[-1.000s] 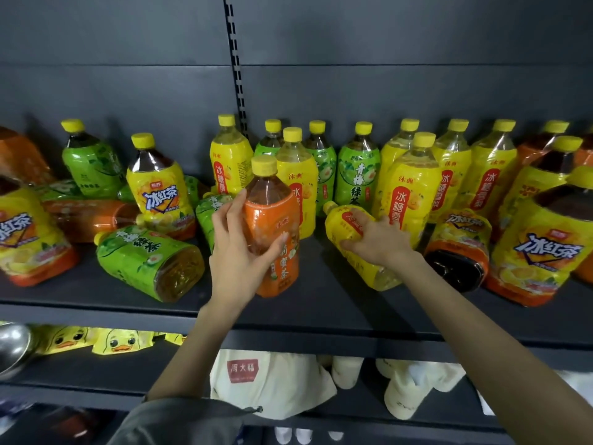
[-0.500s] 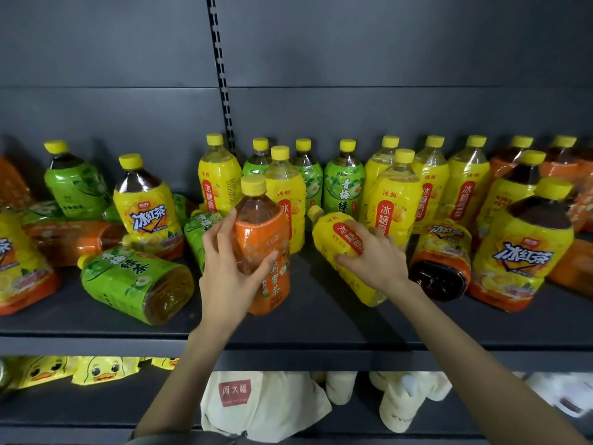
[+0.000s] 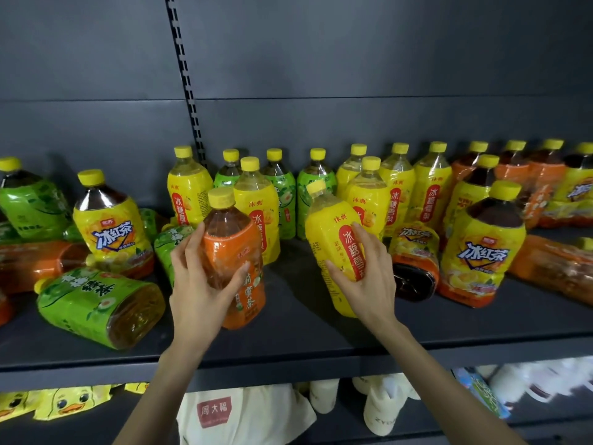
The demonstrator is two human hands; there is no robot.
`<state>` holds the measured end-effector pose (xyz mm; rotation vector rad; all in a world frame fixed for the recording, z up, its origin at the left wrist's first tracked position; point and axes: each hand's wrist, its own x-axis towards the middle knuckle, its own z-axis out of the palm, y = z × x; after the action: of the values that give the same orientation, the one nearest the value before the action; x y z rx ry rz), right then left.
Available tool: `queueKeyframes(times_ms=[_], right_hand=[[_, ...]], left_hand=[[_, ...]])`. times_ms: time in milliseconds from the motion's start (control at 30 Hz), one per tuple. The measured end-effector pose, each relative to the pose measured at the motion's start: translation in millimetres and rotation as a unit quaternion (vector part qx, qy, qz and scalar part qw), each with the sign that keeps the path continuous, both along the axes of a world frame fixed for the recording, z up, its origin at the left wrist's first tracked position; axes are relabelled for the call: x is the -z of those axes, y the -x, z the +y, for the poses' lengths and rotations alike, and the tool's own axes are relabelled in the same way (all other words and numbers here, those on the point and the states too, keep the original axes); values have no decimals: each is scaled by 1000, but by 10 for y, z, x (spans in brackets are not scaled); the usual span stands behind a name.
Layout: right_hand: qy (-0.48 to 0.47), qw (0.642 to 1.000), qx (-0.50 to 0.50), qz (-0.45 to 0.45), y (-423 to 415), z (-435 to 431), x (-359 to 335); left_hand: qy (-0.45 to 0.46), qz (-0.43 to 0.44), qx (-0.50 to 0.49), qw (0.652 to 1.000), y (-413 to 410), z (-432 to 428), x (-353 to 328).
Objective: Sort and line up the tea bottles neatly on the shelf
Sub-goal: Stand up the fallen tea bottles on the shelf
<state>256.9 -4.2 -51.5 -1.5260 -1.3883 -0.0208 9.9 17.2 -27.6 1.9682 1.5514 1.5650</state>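
From the head view, the dark shelf (image 3: 288, 335) runs across the frame with tea bottles crowded along it. Just left of centre, the left hand (image 3: 200, 284) grips an orange-labelled bottle (image 3: 229, 236), fingers curled round its far side and thumb pressed on the near side. The bottle stands nearly upright, and whether its base touches the board cannot be told. At 3 o'clock from it, the right hand (image 3: 369, 284) holds a yellow-labelled bottle (image 3: 330, 232), fingers wrapped over the red strip of its label. This bottle leans with its cap toward 11 o'clock. At 12 o'clock from both hands, a back row (image 3: 398, 187) of green, yellow and orange bottles stands upright against the rear wall. At 9 o'clock from the left hand, a green bottle (image 3: 96, 303) lies on its side, base toward the shelf's front edge. At 3 o'clock from the right hand, a fallen dark-based bottle (image 3: 414, 271) lies just beside an upright iced-tea bottle (image 3: 481, 252). At 6 o'clock, on the lower shelf, sit a white bag (image 3: 244, 415) and duck-print packets (image 3: 67, 403).
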Motion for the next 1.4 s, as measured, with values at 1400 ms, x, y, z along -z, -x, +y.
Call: queueKeyframes(times_ms=[1400], right_hand=[[191, 972, 96, -97, -870, -331, -36]], left_hand=[[24, 36, 219, 975, -1329, -211, -89]])
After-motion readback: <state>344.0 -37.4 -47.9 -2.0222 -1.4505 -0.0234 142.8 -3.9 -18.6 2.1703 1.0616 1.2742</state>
